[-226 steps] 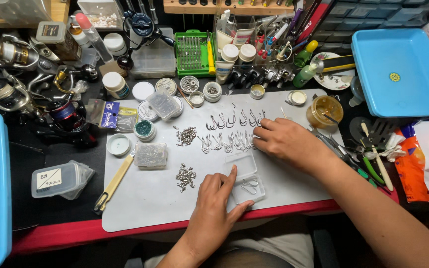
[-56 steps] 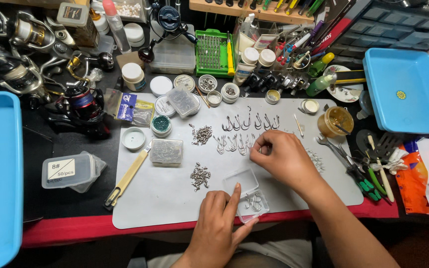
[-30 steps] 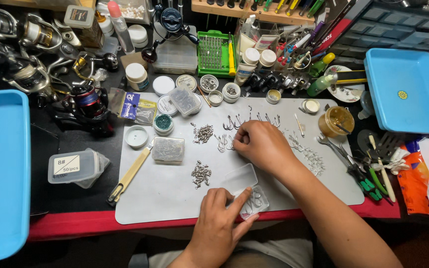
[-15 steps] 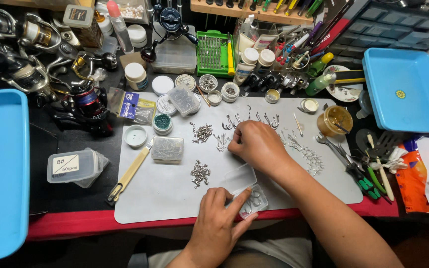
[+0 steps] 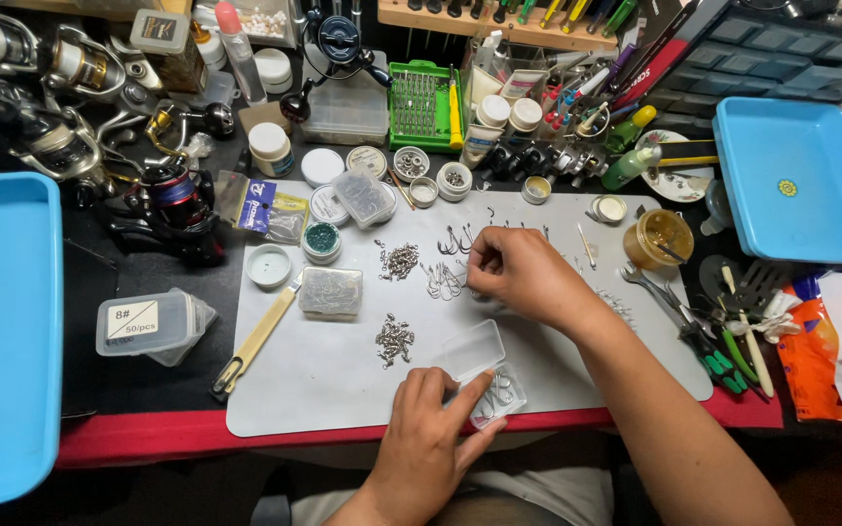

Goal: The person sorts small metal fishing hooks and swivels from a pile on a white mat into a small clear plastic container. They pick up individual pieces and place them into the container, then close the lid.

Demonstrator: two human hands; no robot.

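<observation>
A clear lidded box with a white label (image 5: 151, 323) sat on the black bench left of the grey mat (image 5: 324, 390), and a flat blue-and-yellow packet (image 5: 268, 208) lay at the mat's top left corner (its print too small to matter). Blue trays (image 5: 2, 331) flanked the bench. The left hand (image 5: 428, 443) rested on the small clear hook box (image 5: 487, 380) near the mat's front edge, fingers loosely curled, index and thumb steadying its open lid. The right hand (image 5: 516, 271) lay over the row of fish hooks (image 5: 452, 244), fingertips pinched together; what they gripped could not be told. Since half a second earlier, the right hand had drifted slightly left along the hooks.
</observation>
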